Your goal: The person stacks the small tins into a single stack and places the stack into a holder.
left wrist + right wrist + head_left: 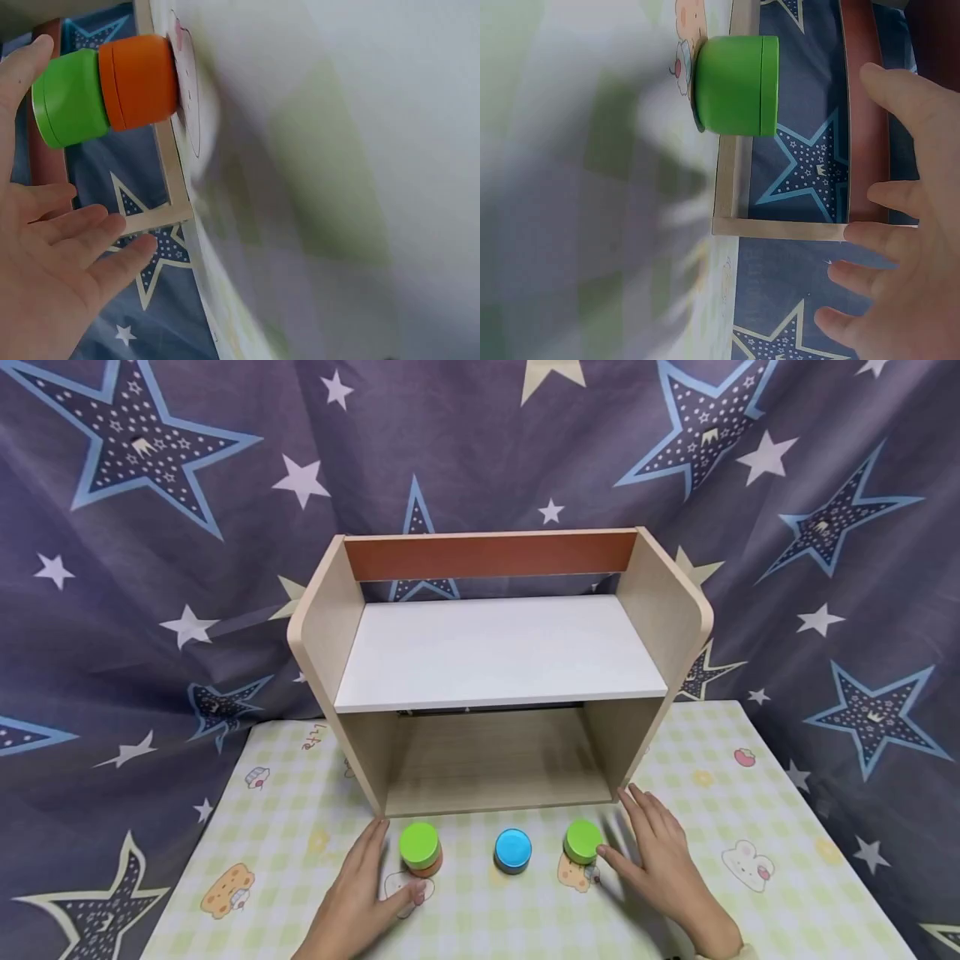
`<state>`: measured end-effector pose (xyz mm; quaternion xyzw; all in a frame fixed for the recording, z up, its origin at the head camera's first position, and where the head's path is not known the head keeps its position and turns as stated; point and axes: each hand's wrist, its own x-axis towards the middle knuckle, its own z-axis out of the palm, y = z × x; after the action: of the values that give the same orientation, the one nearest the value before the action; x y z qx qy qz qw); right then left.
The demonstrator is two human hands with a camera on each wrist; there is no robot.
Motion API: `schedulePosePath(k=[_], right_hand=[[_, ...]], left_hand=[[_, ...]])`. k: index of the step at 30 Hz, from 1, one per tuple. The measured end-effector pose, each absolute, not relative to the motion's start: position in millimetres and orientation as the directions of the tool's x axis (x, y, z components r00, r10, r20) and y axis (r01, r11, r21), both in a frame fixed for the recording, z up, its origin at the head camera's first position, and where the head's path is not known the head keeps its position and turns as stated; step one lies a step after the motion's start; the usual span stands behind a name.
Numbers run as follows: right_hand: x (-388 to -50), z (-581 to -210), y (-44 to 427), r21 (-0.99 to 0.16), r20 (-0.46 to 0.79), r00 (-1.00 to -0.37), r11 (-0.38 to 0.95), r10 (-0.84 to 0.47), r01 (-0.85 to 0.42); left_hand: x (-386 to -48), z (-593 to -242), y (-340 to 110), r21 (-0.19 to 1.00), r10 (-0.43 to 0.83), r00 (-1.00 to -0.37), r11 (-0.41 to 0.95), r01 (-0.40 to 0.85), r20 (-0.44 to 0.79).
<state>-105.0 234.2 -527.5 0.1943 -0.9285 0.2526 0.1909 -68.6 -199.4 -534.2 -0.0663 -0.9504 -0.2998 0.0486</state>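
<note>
Green-topped stack (421, 848) stands upright just right of the left hand (358, 893), green cylinder (582, 841) just left of the right hand (663, 860), fingers extended, both empty.

Looks like you're in some homey spot, kid's-corner vibe, though I can't pin down the actual room: cartoon-print checked tablecloth (810, 877) under your fingers (370, 853), small wood-look shelf unit (498, 652) just past them, starry fabric (480, 443) hanging farther beyond.

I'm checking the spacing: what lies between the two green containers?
The head view shows a blue container between the left green container and the right green container.
</note>
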Motion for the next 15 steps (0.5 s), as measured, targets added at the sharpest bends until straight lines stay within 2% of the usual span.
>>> schedulePosePath(k=[6, 15], right_hand=[[-105, -528, 230, -0.463, 0.444, -0.852, 0.744, -0.277, -0.482], [-105, -533, 222, -0.571, 0.407, -0.876, 0.676, -0.26, -0.466]], left_hand=[[-72, -534, -196, 0.678, 0.095, -0.987, 0.717, 0.159, 0.131], [-76, -537, -189, 0.805, 0.088, -0.995, 0.586, 0.091, 0.048]])
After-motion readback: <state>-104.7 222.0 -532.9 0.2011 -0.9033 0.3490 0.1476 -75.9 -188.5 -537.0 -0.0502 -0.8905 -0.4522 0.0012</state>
